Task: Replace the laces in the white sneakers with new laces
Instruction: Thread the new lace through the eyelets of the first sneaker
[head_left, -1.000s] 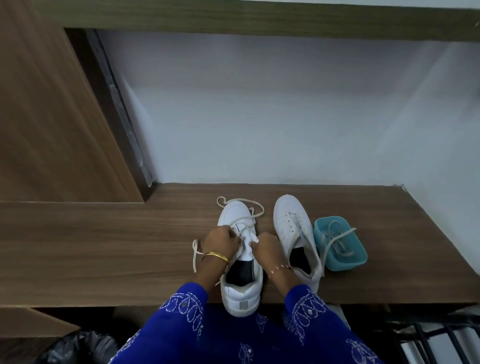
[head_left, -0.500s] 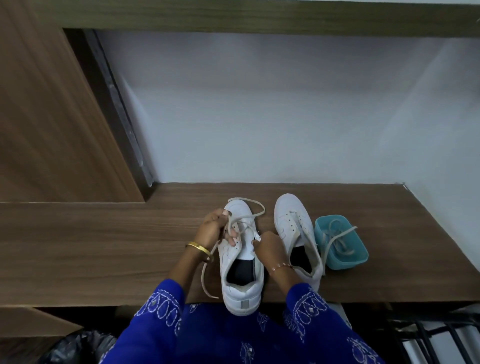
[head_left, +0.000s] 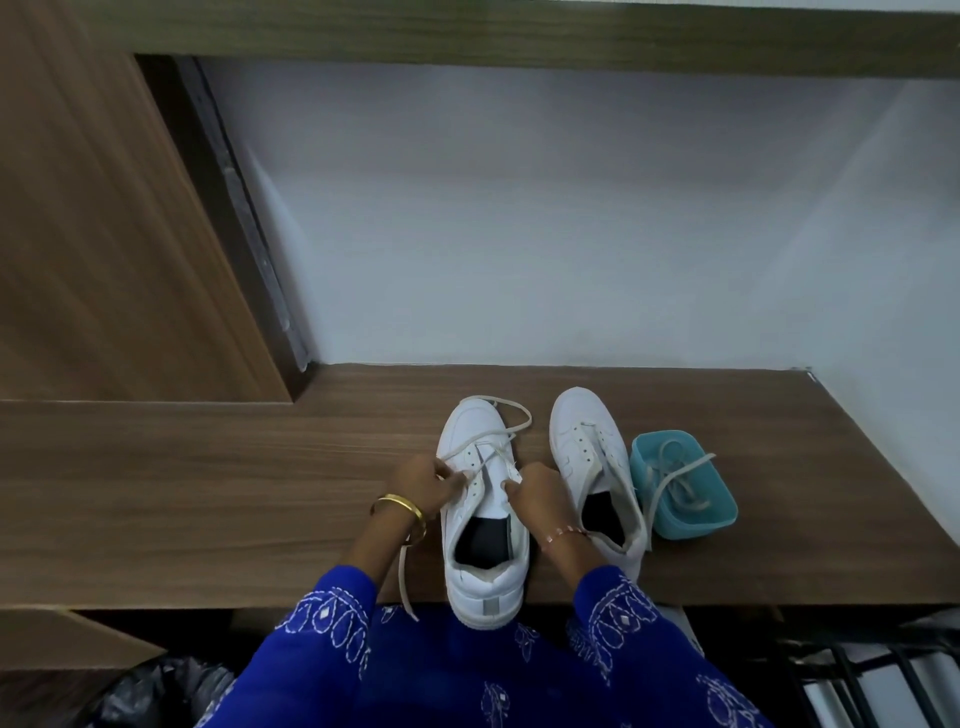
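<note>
Two white sneakers stand side by side on the wooden shelf (head_left: 208, 493), toes pointing away from me. My left hand (head_left: 423, 486) pinches the cream lace (head_left: 511, 418) at the left eyelets of the left sneaker (head_left: 480, 561). That lace loops over the toe, and one end hangs down past my left wrist. My right hand (head_left: 535, 493) grips the same sneaker's right eyelet flap. The right sneaker (head_left: 584, 441) has bare eyelets. A teal tub (head_left: 719, 512) to its right holds another cream lace (head_left: 675, 475).
The white wall rises just behind the shoes, and a wooden panel stands at the left. The left sneaker's heel overhangs the shelf's front edge. Below the shelf sit a black bag (head_left: 150, 691) at the left and a black metal rack (head_left: 872, 670) at the right.
My left hand went out to the left and up with the lace, then came back to the eyelets. The lace end now hangs lower, past the shelf edge. My right hand stayed put.
</note>
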